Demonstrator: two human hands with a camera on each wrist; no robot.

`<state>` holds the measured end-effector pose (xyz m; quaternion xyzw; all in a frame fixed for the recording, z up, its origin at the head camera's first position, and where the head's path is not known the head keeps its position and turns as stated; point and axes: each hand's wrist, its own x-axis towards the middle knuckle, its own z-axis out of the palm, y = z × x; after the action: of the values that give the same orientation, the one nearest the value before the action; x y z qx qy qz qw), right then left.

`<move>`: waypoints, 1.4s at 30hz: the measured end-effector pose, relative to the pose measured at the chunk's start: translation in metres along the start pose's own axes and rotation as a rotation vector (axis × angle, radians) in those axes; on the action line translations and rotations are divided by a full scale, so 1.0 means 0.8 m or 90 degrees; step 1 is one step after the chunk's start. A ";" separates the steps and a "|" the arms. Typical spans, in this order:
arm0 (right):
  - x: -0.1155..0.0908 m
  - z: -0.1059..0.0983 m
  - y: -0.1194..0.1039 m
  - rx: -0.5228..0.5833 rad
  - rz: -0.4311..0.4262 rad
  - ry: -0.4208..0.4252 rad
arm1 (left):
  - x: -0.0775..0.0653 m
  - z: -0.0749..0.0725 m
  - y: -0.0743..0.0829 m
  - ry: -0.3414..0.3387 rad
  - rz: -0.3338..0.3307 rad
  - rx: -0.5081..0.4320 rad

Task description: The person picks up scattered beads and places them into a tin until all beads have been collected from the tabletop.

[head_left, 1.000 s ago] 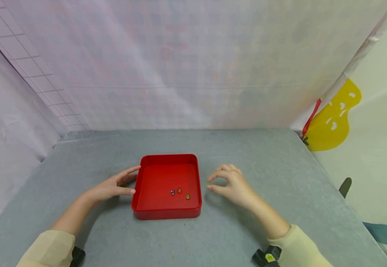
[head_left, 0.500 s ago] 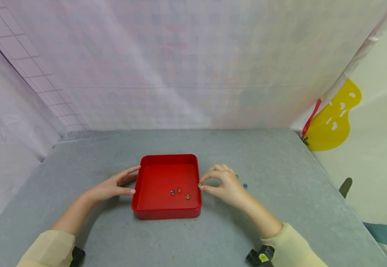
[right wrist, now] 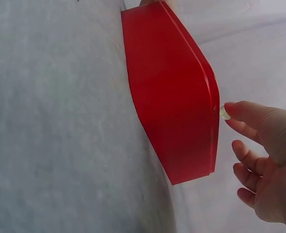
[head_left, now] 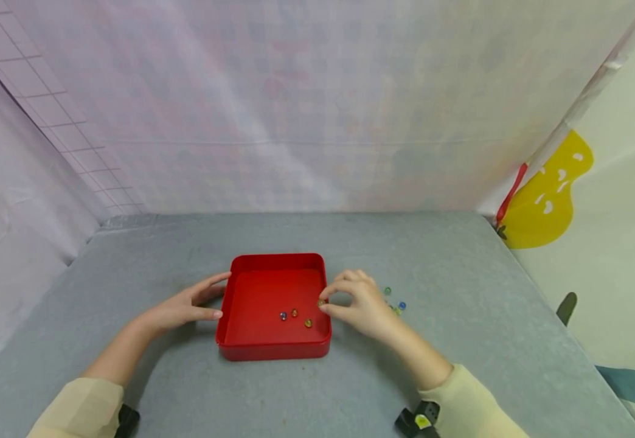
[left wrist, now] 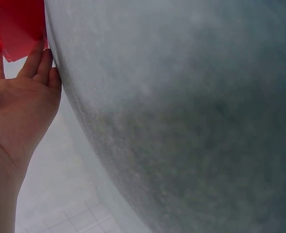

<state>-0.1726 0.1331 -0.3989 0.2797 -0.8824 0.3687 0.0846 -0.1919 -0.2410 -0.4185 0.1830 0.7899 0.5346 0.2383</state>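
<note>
A shallow red square tray [head_left: 274, 351] sits on the grey table, with three small glass marbles inside: a bluish marble [head_left: 283, 316], an orange marble [head_left: 294, 312] and a yellowish marble [head_left: 308, 323]. Against its left side rests my left hand [head_left: 186, 309], thumb and fingers spread and fairly straight. My right hand [head_left: 360, 306] pinches a pale yellowish marble [right wrist: 224, 112] between thumb and index finger, just above the tray's right rim. The other right fingers are loosely bent in the right wrist view.
Right of the tray, behind my right hand, lie several loose marbles, among them a green marble [head_left: 387, 291] and a blue marble [head_left: 402, 305]. A pale cloth [head_left: 295, 121] hangs along the table's back edge.
My right hand has moved left with the pinched marble, from beside the tray to over its right rim, uncovering loose marbles behind it. My left hand and the tray have stayed still.
</note>
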 end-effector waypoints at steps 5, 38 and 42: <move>0.003 0.006 0.000 0.005 -0.012 0.004 | 0.001 0.000 -0.001 0.000 0.000 -0.001; 0.019 0.028 0.007 -0.011 0.018 0.020 | 0.000 0.000 0.000 -0.002 0.004 -0.009; 0.019 0.028 0.007 -0.007 0.024 0.018 | 0.001 -0.001 0.000 -0.003 0.003 -0.009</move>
<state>-0.1872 0.1141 -0.4126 0.2573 -0.8883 0.3694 0.0911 -0.1928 -0.2410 -0.4184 0.1841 0.7850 0.5406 0.2400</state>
